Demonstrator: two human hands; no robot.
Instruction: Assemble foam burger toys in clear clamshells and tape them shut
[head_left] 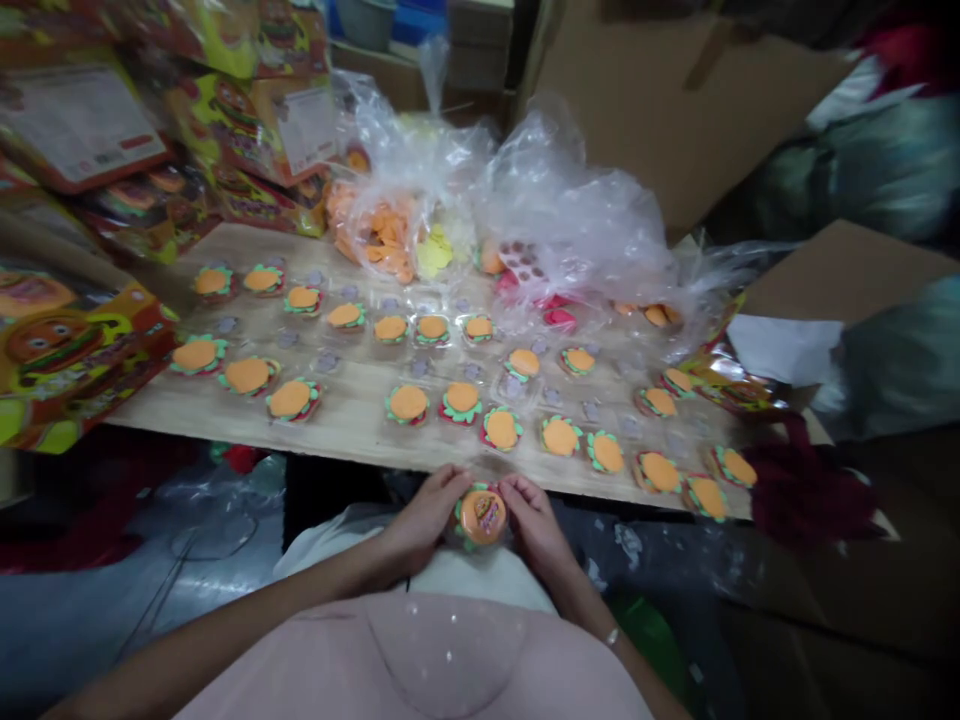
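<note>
Just beside the pale wooden surface, the left hand and right hand pinch opposite sides of a round, orange-topped, green-frilled toy burger, presumably to steady it printed-side up.

The person I'm watching wears a pale, dusty-pink top, with a faint U-shaped line curving over the chest; I can't tell whether it is a seam or a neckline. At least 2 tiny bright specks glint inside that curve. Below the pink shows a whitish garment, softly creased. Both forearms are bare, and so are the 2 hands. On the right forearm sits 1 small, silvery, shiny piece, perhaps a bracelet or a watch.
</note>
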